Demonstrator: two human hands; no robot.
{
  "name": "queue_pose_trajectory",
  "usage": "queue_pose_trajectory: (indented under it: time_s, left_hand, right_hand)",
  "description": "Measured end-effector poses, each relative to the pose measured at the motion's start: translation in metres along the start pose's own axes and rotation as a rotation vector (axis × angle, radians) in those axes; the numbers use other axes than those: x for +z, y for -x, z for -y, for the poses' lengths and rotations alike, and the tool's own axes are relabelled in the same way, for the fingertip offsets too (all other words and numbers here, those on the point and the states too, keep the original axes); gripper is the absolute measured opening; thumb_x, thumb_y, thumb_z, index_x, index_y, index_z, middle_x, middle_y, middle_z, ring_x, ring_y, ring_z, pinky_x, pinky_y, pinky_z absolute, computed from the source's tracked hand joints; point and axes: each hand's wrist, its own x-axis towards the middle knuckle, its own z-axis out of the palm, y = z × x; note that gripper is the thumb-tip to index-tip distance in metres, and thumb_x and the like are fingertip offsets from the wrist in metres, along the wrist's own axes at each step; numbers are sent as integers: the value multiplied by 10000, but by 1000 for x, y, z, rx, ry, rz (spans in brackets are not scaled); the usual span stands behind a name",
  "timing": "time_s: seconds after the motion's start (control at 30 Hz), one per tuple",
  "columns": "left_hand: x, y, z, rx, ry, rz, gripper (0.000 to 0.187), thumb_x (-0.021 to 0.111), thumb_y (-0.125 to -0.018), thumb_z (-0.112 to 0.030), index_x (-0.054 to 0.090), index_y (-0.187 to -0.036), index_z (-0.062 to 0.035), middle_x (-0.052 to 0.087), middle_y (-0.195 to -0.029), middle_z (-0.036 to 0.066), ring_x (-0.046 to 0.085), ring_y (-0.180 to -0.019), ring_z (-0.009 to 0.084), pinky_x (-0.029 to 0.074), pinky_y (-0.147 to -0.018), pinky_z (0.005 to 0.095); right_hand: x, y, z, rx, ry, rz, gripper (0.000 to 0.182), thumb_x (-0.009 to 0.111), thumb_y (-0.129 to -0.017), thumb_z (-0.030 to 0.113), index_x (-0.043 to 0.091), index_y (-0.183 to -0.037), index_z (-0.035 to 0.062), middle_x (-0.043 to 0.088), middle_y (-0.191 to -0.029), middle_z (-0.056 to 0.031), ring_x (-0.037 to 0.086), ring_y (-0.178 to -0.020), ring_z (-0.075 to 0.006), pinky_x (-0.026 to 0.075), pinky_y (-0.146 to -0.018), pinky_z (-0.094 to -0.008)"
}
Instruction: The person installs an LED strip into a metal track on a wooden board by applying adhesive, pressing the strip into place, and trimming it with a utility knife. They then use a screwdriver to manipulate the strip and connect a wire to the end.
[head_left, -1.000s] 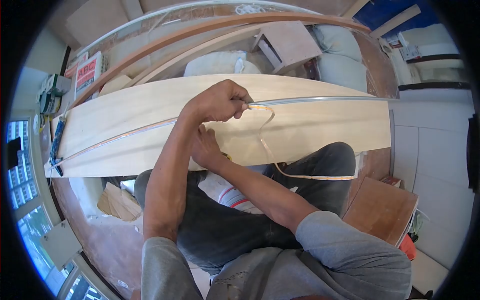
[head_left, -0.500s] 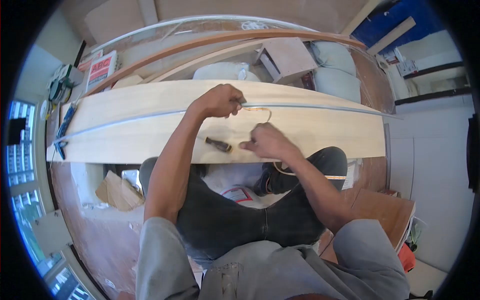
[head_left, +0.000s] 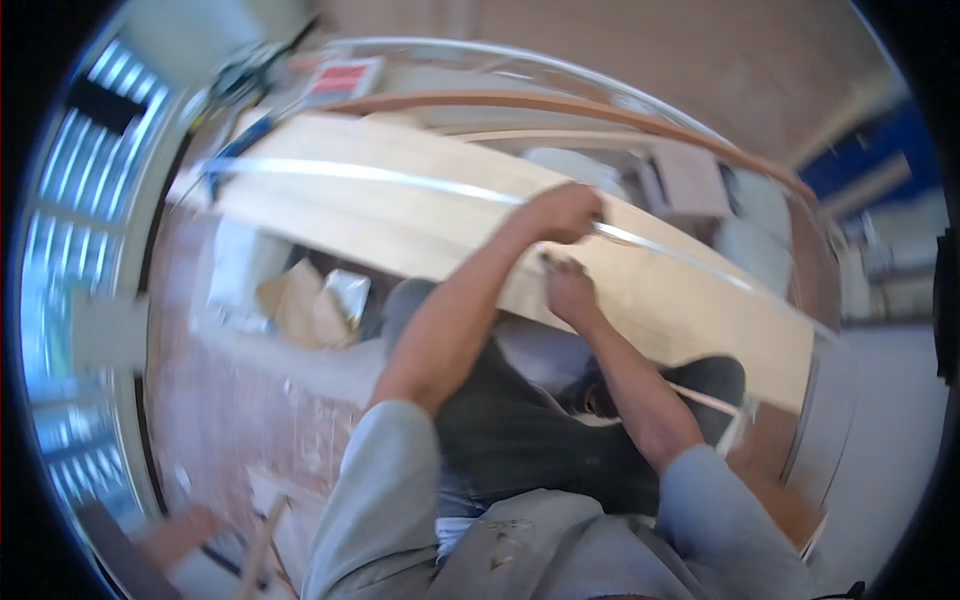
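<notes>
A long, thin metal channel (head_left: 420,183) lies lengthwise over a pale wooden board (head_left: 690,300). Near its middle my left hand (head_left: 565,212) is closed around it. Just below, my right hand (head_left: 572,285) is closed, with the dark end of a screwdriver (head_left: 546,259) sticking out; blur and fingers hide most of the tool. A narrow light-coloured flexible strip (head_left: 705,400) crosses my right knee. At the board's left end a blue-handled tool (head_left: 240,138) sits against the channel.
Behind the board run a long brown timber strip (head_left: 480,98) and a box-like wooden piece (head_left: 690,180) beside pale sacks (head_left: 755,245). Torn cardboard (head_left: 300,305) is on the floor to the left. Windows (head_left: 75,250) line the far left.
My head has turned left, so the scene appears rotated and blurred. The screwdriver that lay on the board is now in my right hand. My left hand stays at the channel.
</notes>
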Motion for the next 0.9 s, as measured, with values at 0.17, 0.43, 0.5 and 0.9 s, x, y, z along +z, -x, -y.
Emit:
queue_pose_trajectory:
  time_s: [0.17,0.43,0.5,0.9]
  left_hand:
    - [-23,3,-12,-46,67,-37,260,700,-768,-137,781,-998,-46,738,-962,228,702,-965,394,554,-857,467]
    - [-20,9,-18,-20,90,-38,217,687,-816,-106,779,-1005,-51,749,-953,201,710,-947,384,553,-846,467]
    - [-22,14,-23,-8,97,-71,206,690,-813,-106,775,-990,-46,746,-951,205,709,-948,388,551,-847,473]
    - [-57,40,-19,3,209,-53,233,665,-828,-109,762,-1016,-12,738,-829,187,716,-785,314,550,-751,420]
  right_hand:
    - [-75,19,43,-23,-226,361,316,683,-821,130,686,-1065,-71,713,-972,-208,709,-950,-345,588,-846,-461]
    - [-163,70,26,343,-1079,638,354,737,-818,171,669,-1075,-63,702,-900,-120,697,-775,-202,572,-735,-345]
    - [-168,64,35,227,-1017,534,335,732,-823,131,666,-1073,-83,706,-946,-135,708,-802,-209,588,-727,-344]
    - [-183,91,25,193,-1141,611,329,682,-760,86,642,-1064,-33,676,-850,-90,646,-777,-162,510,-687,-292]
